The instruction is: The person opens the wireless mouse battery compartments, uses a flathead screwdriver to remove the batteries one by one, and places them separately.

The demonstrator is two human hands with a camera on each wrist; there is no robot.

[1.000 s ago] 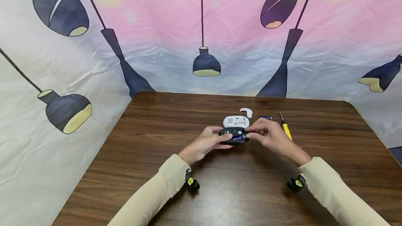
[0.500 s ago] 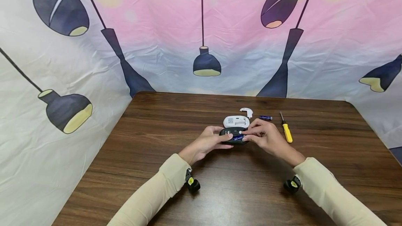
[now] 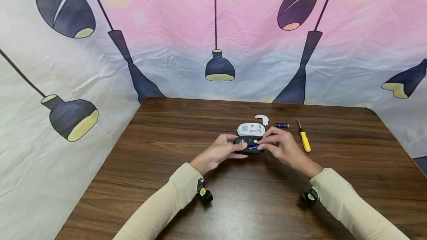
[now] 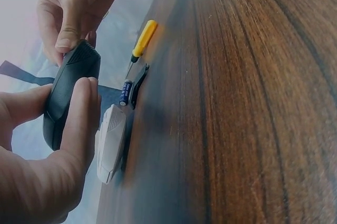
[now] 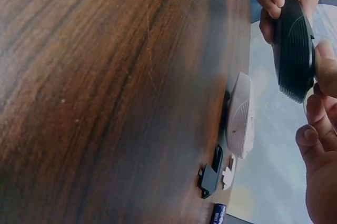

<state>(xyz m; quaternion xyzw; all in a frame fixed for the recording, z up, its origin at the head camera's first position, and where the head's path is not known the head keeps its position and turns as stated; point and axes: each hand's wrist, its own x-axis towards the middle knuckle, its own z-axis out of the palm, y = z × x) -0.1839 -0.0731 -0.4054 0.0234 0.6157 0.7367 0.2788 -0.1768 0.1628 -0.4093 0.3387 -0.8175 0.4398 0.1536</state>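
Note:
My left hand point(image 3: 218, 150) grips a black computer mouse point(image 3: 241, 142) by its left end, underside up, raised off the table. A blue battery point(image 3: 252, 146) lies in the mouse's open compartment, the left thumb right at its left end. The right hand point(image 3: 281, 145) pinches the battery's right end between thumb and index finger. In the left wrist view, the mouse point(image 4: 73, 87) sits between the left thumb and fingers. The right wrist view shows its side point(image 5: 295, 50), with the battery hidden behind it.
Behind the hands lie an upturned white mouse point(image 3: 247, 127), a white battery cover point(image 3: 263, 118), a second blue battery point(image 3: 282, 125) and a yellow-handled screwdriver point(image 3: 305, 142). A black battery cover point(image 5: 210, 174) lies beside the white one, hidden in the head view.
My right hand has moved slightly left, further over the mouse, uncovering the second battery and the screwdriver's handle. The battery's right end has sunk lower into the compartment. The left hand stays put.

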